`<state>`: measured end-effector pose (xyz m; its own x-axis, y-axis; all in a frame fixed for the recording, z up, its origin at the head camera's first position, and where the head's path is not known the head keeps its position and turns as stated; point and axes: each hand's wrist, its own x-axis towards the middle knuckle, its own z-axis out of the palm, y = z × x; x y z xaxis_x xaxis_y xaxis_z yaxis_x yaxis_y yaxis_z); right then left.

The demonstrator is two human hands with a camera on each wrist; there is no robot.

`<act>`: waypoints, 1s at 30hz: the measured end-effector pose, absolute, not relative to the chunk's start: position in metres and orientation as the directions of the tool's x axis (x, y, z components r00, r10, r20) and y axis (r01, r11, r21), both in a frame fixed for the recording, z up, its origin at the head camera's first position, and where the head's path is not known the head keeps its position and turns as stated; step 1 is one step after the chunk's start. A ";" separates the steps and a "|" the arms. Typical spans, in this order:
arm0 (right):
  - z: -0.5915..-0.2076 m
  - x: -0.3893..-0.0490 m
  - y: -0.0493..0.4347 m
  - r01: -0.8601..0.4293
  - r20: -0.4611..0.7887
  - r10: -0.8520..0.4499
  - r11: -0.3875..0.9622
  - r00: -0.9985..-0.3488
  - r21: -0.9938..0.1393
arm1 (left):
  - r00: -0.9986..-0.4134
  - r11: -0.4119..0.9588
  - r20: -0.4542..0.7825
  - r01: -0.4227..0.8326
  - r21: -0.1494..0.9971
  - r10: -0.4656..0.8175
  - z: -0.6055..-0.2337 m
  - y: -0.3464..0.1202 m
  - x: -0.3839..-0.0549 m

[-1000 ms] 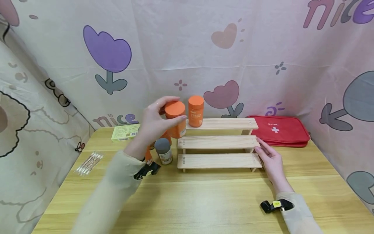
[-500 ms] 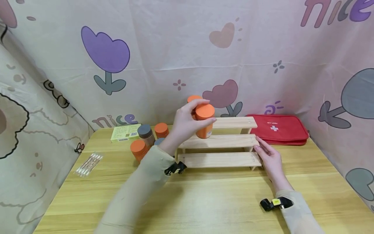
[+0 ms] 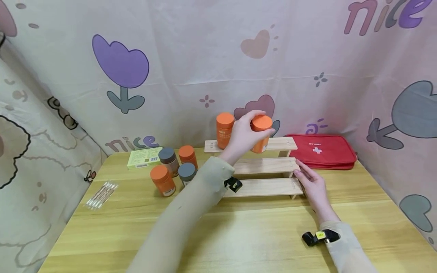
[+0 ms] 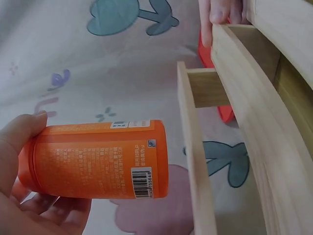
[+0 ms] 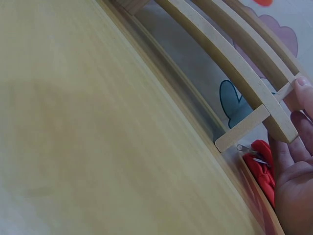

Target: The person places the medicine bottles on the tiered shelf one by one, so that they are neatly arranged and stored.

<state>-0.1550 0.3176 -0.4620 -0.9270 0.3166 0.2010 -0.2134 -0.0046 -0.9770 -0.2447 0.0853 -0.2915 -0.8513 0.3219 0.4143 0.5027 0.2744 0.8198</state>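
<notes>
- Left hand (image 3: pixel 245 131): thumb and fingers pinch the lid end of an orange bottle (image 4: pixel 98 164), upright above the top board's right half, a gap showing beneath its base.
- Right hand (image 3: pixel 313 186): thumb and fingers grip the right end of the three-tier wooden rack (image 3: pixel 266 165).
- Shelved container: a second orange bottle (image 3: pixel 224 132) stands toward the top board's left end.
- Left of the rack: two orange-lidded bottles (image 3: pixel 162 181) and two grey-lidded bottles (image 3: pixel 168 161) — all lidded, contents hidden.
- Far left: a yellow-green box (image 3: pixel 143 157); nearer, a clear packet (image 3: pixel 101 195) containing cotton swabs.
- Writing: "FIRST AID" and a white cross on the red pouch (image 3: pixel 327 155), far right; "nice" on the curtain (image 3: pixel 191 57); the pinched bottle's label — barcode, small print.
</notes>
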 end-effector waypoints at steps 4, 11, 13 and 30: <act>-0.463 -0.155 0.317 -0.237 0.221 0.302 -0.019 -0.927 -0.971 | -0.873 0.316 0.388 0.473 0.822 0.296 -0.295 0.094 -0.255; -0.462 -0.155 0.317 -0.237 0.227 0.300 0.005 -0.926 -0.972 | -0.892 0.369 0.376 0.448 0.815 0.252 -0.301 0.099 -0.262; -0.462 -0.155 0.317 -0.235 0.229 0.305 0.017 -0.925 -0.972 | -0.890 0.378 0.385 0.453 0.807 0.244 -0.303 0.100 -0.263; -0.461 -0.153 0.318 -0.217 0.213 0.310 0.023 -0.927 -0.976 | -0.800 0.374 0.535 0.600 0.707 0.270 -0.298 0.092 -0.248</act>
<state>-0.1532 0.3181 -0.4610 -0.9266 0.3099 0.2129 -0.2166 0.0230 -0.9760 -0.2481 0.0924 -0.2981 -0.8001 0.2703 0.5355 0.5998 0.3738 0.7075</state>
